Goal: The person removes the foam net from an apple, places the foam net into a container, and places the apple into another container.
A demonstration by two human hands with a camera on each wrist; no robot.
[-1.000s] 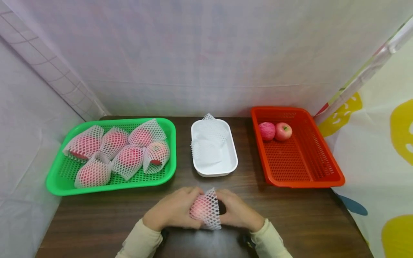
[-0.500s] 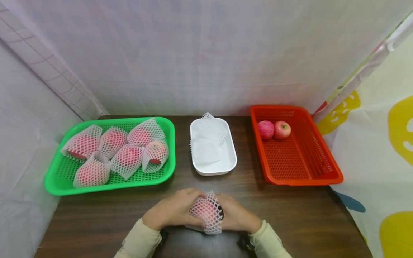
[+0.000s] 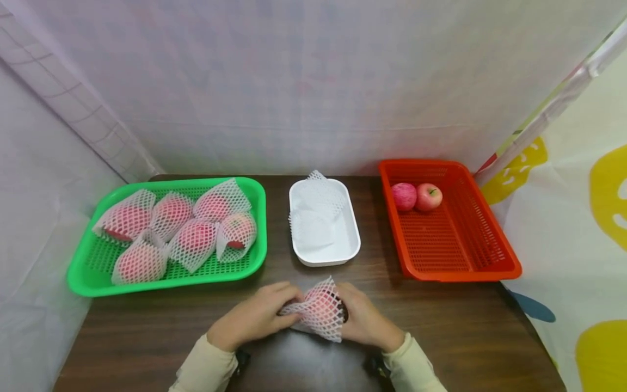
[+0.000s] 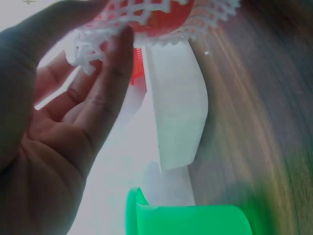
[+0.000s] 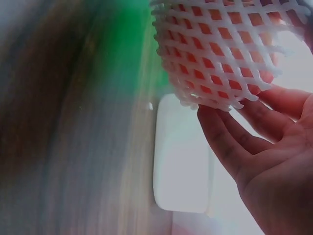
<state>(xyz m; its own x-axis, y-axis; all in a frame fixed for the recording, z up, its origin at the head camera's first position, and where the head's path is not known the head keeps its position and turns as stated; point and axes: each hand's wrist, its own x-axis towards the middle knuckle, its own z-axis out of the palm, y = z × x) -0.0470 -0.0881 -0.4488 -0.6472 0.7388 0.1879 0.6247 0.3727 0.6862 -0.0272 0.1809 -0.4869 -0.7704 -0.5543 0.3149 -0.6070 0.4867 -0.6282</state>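
A reddish apple in a white foam net (image 3: 320, 309) is held between both hands, low over the front middle of the table in the head view. My left hand (image 3: 258, 316) pinches the net's gathered left end between thumb and fingers. From the other side, my right hand (image 3: 363, 320) grips the apple near the net's wide, open end. The right wrist view shows the foam mesh (image 5: 220, 54) stretched over the red fruit, with fingertips (image 5: 209, 117) at its edge. In the left wrist view, thumb and fingers meet at the loose mesh (image 4: 88, 49).
A green basket (image 3: 171, 282) at left holds several net-wrapped apples. Foam nets (image 3: 313, 226) lie in a white tray (image 3: 351, 247) at centre back. Two bare apples (image 3: 428, 197) sit in a red basket (image 3: 462, 276) at right. White sheeting (image 3: 313, 98) hangs behind the table.
My left hand has slid leftward off the apple's side onto the net's end, which is now drawn out and narrowed. The right hand keeps its grip, and the apple has risen slightly in view.
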